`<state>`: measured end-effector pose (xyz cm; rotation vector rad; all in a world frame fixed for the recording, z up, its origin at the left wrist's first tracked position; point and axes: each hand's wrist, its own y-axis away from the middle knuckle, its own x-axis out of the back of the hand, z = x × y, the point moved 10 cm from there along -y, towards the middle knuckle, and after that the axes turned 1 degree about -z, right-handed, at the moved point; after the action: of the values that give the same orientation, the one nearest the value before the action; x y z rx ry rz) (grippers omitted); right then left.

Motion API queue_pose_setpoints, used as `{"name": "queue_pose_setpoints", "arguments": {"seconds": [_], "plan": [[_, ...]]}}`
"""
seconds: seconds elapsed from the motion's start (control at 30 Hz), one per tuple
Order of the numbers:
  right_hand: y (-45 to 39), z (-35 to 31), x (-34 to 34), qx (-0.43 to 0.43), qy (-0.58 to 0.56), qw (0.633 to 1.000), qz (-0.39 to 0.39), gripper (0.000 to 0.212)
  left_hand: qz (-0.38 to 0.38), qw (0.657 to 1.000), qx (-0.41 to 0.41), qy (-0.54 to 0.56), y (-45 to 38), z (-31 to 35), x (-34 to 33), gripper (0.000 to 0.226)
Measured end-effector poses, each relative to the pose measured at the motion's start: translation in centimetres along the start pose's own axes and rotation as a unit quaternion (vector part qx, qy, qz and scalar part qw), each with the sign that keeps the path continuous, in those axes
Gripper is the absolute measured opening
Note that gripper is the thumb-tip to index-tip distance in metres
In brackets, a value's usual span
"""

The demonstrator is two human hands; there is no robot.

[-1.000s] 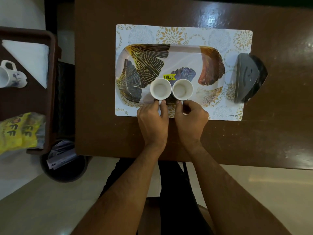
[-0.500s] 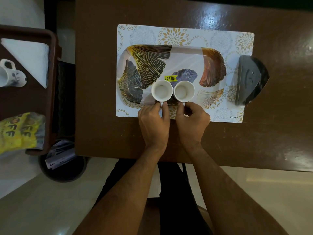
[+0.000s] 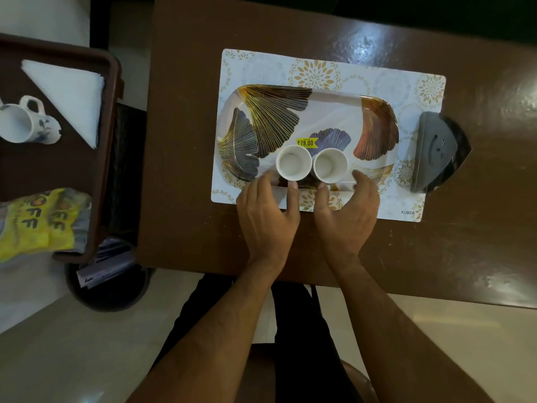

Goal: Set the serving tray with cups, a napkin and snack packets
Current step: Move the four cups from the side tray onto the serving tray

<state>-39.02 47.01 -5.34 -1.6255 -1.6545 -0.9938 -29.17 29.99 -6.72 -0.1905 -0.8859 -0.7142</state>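
A leaf-patterned serving tray [image 3: 334, 112] lies on a floral placemat [image 3: 319, 68]. Two white cups stand upright side by side near its front edge: the left cup [image 3: 293, 163] and the right cup [image 3: 330, 165]. My left hand [image 3: 266, 210] sits just in front of the left cup, fingers spread, holding nothing. My right hand [image 3: 347, 213] sits in front of the right cup, also spread and empty. On a brown side tray [image 3: 112, 117] at the left lie a folded white napkin [image 3: 69, 94], a third cup [image 3: 24, 120] on its side and a yellow snack packet [image 3: 37, 222].
A dark grey wedge-shaped object [image 3: 436, 152] rests at the placemat's right edge. The brown table [image 3: 180, 170] ends just in front of my wrists. A dark bin [image 3: 107, 283] with papers stands on the floor below the side tray.
Both hands have let go of the cup handles and drawn back a little with fingers spread. The two cups stay where they were on the tray.
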Motion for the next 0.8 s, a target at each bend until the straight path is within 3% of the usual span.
{"name": "queue_pose_setpoints", "arguments": {"seconds": [0.17, 0.47, 0.8], "plan": [[-0.3, -3.0, 0.5, 0.079, 0.05, 0.995, 0.027, 0.078, -0.011, 0.996, -0.041, -0.073, -1.1, -0.7, 1.4, 0.07], [0.6, -12.6, -2.9, 0.217, 0.076, 0.973, 0.022, 0.08, 0.029, 0.993, -0.058, -0.1, -6.1, -4.5, 7.5, 0.069], [6.1, -25.9, -12.2, 0.309, 0.085, 0.945, -0.063, 0.081, 0.08, 0.989, -0.017, -0.122, -12.0, -12.8, 18.0, 0.069]]}}
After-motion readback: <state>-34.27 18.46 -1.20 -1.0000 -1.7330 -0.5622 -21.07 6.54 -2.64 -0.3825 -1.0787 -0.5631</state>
